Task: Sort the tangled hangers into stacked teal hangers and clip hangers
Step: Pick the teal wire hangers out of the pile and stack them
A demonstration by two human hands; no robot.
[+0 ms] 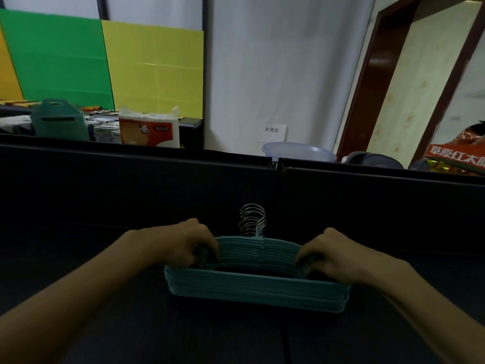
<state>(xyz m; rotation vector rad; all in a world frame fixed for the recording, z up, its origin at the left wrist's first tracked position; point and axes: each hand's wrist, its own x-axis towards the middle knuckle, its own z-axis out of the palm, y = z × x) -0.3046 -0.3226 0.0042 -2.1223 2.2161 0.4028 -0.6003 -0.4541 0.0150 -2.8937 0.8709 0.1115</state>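
My left hand (193, 241) grips the left shoulder of the teal hanger stack (257, 279) and my right hand (332, 254) grips the right shoulder, fingers curled over the top bars. The stack lies on the dark table (78, 258) just before me, long axis left to right, metal hooks (252, 219) pointing far (no clip hangers visible), both hands equally near
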